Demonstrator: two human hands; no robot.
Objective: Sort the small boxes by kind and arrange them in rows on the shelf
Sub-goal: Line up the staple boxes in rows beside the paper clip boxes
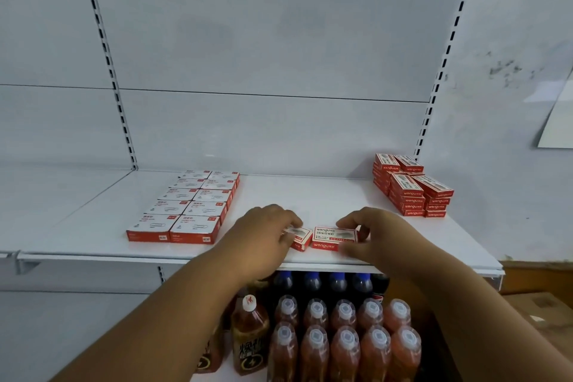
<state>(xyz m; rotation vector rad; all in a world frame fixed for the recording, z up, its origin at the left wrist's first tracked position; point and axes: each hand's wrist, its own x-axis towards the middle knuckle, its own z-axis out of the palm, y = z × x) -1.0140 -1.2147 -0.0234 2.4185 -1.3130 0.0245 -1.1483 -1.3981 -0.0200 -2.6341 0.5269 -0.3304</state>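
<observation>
Two small red-and-white staple boxes lie near the front edge of the white shelf [310, 195]. My left hand [263, 232] grips the left box [300, 237], which sits turned at an angle. My right hand [375, 232] pinches the right box [333, 237] between thumb and fingers; its label faces up. At the left stand two neat rows of flat paper-clip boxes [192, 208]. At the back right is a stack of several staple boxes [412, 189], some lying askew.
The shelf's white back panel and slotted uprights [434, 96] rise behind. Below the shelf stand rows of orange drink bottles [344, 338], dark bottles with blue caps [310, 284] and a brown bottle [249, 338]. Cardboard [539, 313] lies at the lower right.
</observation>
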